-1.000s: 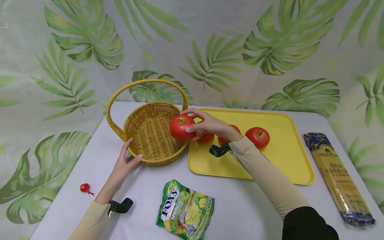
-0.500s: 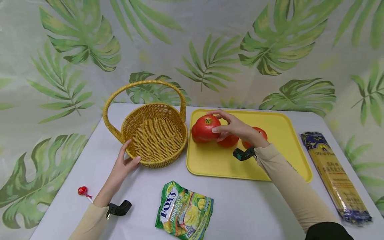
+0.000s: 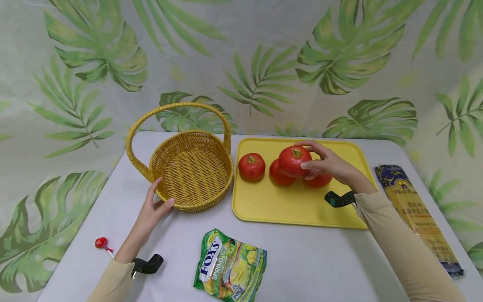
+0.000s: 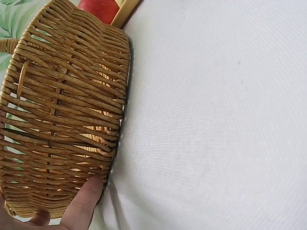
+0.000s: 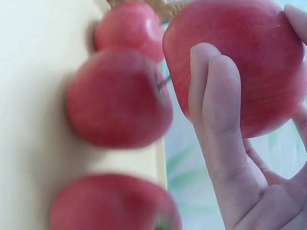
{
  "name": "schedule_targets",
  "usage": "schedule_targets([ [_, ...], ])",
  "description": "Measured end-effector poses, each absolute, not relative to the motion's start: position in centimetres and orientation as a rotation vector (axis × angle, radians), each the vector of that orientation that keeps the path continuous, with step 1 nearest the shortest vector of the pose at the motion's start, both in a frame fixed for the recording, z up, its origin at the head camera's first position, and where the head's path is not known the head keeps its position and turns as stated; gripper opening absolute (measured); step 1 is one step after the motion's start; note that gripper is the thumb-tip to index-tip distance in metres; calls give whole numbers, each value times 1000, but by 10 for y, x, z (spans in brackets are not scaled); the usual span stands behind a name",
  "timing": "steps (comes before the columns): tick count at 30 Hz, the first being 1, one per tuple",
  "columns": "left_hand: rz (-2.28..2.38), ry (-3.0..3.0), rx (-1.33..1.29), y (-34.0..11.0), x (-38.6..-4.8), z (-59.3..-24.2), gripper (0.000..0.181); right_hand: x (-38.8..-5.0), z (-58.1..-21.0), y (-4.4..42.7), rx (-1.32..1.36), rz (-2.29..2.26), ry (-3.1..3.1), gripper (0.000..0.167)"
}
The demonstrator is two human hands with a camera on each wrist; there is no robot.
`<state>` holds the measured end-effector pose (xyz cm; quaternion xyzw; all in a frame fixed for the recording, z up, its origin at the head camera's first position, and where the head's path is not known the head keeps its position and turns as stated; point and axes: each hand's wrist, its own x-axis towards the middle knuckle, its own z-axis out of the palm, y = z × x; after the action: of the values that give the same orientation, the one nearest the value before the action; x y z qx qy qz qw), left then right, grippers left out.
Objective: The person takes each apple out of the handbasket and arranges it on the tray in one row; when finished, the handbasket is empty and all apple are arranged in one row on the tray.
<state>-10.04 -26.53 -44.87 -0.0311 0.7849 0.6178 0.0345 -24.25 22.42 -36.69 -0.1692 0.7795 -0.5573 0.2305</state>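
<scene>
A red apple (image 3: pixel 295 161) is held by my right hand (image 3: pixel 330 165), thumb and fingers round its sides. It hangs above the yellow tray (image 3: pixel 279 205); the right wrist view shows fingers (image 5: pixel 223 96) against the held apple's skin. Below it on the tray sit a left apple (image 3: pixel 251 167), a middle apple (image 3: pixel 280 177) and a right apple (image 3: pixel 318 181), the last two partly covered. To the left stands a yellow wicker basket (image 3: pixel 200 180), upright, with nothing inside. My left hand (image 3: pixel 151 216) touches its near left wall with fingers spread, one finger (image 4: pixel 85 203) against the weave.
A green candy bag marked FOX'S (image 3: pixel 230 266) lies near the front. At the left lies a red lollipop (image 3: pixel 101 242). A long pack of pasta (image 3: pixel 419 214) lies right of the tray, partly behind my right sleeve. The basket's tall handle (image 3: pixel 177 107) arches over it.
My right hand has carried the apple rightward, from beside the basket's rim to above the middle of the tray. My left hand stays at the basket. The view has shifted slightly.
</scene>
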Motion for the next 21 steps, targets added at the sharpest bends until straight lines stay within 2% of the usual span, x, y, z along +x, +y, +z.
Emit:
schedule_targets([
  [14,1880,2408,-102,-264,-100,-446,77,-227,-368,303,-395,-1637,2211,52],
  [21,1868,2416,-109,-264,-100,-446,77,-216,-379,337,-310,-1732,2226,54],
])
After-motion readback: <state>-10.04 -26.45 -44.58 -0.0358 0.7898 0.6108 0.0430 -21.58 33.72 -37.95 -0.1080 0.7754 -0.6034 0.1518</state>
